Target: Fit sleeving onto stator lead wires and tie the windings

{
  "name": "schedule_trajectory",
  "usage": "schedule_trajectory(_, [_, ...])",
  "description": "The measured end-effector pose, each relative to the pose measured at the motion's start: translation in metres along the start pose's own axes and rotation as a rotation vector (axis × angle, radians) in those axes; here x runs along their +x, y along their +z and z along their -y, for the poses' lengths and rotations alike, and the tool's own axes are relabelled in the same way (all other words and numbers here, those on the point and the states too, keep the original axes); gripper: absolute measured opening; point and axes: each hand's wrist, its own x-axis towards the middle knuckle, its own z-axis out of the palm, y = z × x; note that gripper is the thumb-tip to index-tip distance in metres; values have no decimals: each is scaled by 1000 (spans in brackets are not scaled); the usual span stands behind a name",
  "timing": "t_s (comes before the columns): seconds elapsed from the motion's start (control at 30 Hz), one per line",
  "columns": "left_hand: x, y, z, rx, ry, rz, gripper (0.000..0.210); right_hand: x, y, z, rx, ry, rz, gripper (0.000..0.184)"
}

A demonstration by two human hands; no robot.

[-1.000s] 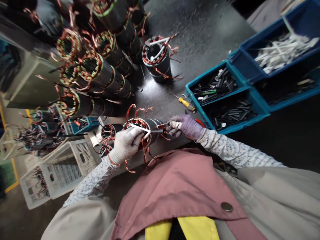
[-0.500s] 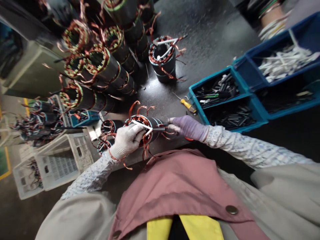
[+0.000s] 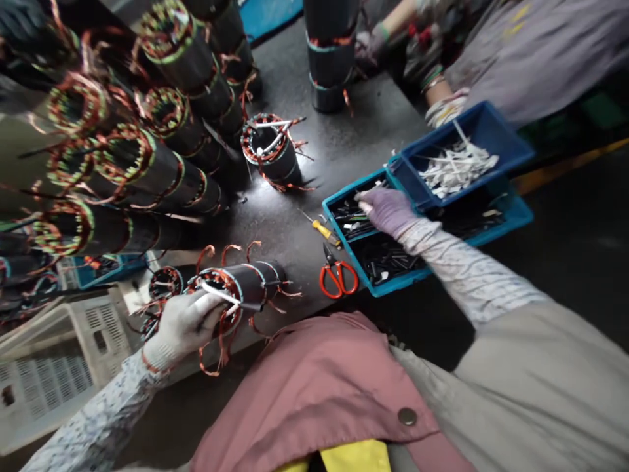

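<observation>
My left hand [image 3: 189, 324], in a white glove, is closed on the winding end of a wire-wound motor stator [image 3: 258, 278] that lies on its side near the table's front edge. Loose copper leads stick out around it. At the fingertips a bent white sleeve tube [image 3: 219, 292] crosses the winding, with a dark tip pointing right. My right hand [image 3: 390, 210], in a purple glove, reaches into the back compartment of a teal bin [image 3: 350, 248] of short black tubes. Its fingers are drawn together; whatever is between them is too small to make out.
Red-handled scissors [image 3: 334, 267] and a yellow screwdriver [image 3: 325, 232] lie left of the bin. A blue bin [image 3: 511, 147] holds white tubes. Another stator [image 3: 282, 167] stands behind, with stacked stators [image 3: 162, 177] at left. A co-worker's hand [image 3: 371, 44] touches a stator stack at the back.
My right hand has left the stator and moved right into the teal bin. The left hand stays on the stator. The view has shifted, and the scissors now show fully.
</observation>
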Motion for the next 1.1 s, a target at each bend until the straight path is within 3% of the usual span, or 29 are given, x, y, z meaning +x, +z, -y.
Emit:
schedule_trajectory(0.1, [0, 1, -2, 2, -18, -17, 15, 34, 6, -32, -64, -12, 91, 17])
schedule_trajectory(0.2, [-1, 1, -4, 10, -49, -26, 16, 54, 26, -28, -98, 84, 206, 3])
schedule_trajectory(0.27, [-2, 2, -6, 16, -90, -13, 18, 60, 32, -24, -78, 149, 226, 9])
schedule_trajectory(0.33, [-3, 4, -9, 7, -141, 18, 21, 62, 24, -23, -64, 158, 202, 13])
schedule_trajectory(0.47, [-6, 8, -10, -42, -209, 64, 26, 50, -12, -19, -104, 175, 72, 9])
schedule_trajectory(0.57, [-8, 9, -8, -66, -209, 50, 28, 9, -20, 9, 199, 167, -38, 13])
schedule_trajectory(0.63, [-9, 10, -6, -75, -212, 57, 28, -31, -1, 43, 635, 195, 14, 18])
schedule_trajectory(0.67, [-9, 10, -5, -77, -216, 64, 28, -50, 14, 62, 806, 244, 116, 21])
schedule_trajectory(0.73, [-8, 10, -4, -78, -220, 76, 27, -79, 52, 98, 927, 332, 246, 30])
schedule_trajectory(0.8, [-7, 10, -3, -84, -213, 86, 27, -95, 89, 122, 991, 461, 280, 41])
schedule_trajectory(0.93, [-7, 9, -2, -85, -195, 84, 27, -100, 136, 128, 1151, 562, 239, 43])
schedule_trajectory(1.1, [-7, 9, -2, -60, -188, 70, 27, -99, 147, 120, 1154, 483, 239, 28])
